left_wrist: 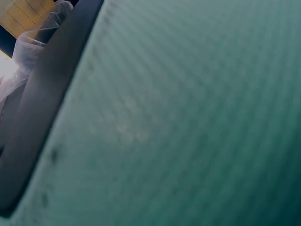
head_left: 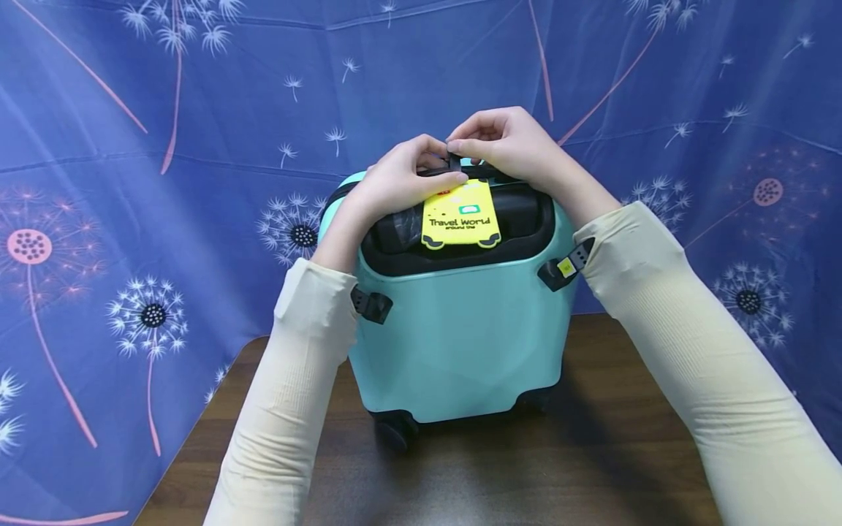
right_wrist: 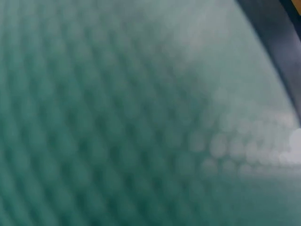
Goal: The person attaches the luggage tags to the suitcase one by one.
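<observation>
A turquoise hard-shell suitcase (head_left: 460,329) stands upright, with a black recessed panel at its upper front. Over that panel hangs a yellow luggage tag (head_left: 463,213) printed "Travel World", its black strap (head_left: 455,162) rising from the tag's top. My left hand (head_left: 400,175) holds the tag at its upper edge, thumb in front and fingers curled behind. Between thumb and fingertips, my right hand (head_left: 516,146) pinches the strap's upper end. Both hands hide most of the handle. The wrist views show mainly the blurred suitcase shell (left_wrist: 164,117), with neither hand in sight.
Beneath the suitcase is a dark brown wooden table (head_left: 526,467); black wheels (head_left: 395,431) show at the suitcase's base. A blue cloth (head_left: 217,219) with dandelion prints hangs close behind and to both sides. Clear plastic film (left_wrist: 28,52) lies by the black panel.
</observation>
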The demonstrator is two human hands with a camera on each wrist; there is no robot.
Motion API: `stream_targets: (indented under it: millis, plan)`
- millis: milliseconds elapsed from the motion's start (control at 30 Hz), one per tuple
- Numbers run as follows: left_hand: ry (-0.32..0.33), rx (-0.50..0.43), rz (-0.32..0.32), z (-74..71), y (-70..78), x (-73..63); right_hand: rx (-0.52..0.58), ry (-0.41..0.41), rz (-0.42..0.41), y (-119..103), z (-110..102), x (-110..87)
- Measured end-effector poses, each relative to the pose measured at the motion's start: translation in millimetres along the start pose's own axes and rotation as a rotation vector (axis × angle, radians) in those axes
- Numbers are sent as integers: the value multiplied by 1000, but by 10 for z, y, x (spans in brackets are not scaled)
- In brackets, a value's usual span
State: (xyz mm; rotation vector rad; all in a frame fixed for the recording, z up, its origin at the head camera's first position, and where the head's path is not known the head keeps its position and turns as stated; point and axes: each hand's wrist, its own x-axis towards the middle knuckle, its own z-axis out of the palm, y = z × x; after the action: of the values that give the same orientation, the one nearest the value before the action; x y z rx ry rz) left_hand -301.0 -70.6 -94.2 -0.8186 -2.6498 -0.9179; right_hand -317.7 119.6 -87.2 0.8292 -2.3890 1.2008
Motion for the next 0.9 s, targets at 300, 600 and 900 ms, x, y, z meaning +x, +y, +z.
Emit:
stream_targets:
  millis: [300,600,900]
  plan:
    - [-16,18,-3,3,15,-12,-87,23,-11,-13,17,-2]
    - [-5,32,-2,8,28,-8,-48,-25,18,4,-16,-8]
    - [14,43,-13,8,10,-13,7,-5,86,-5,-20,-3]
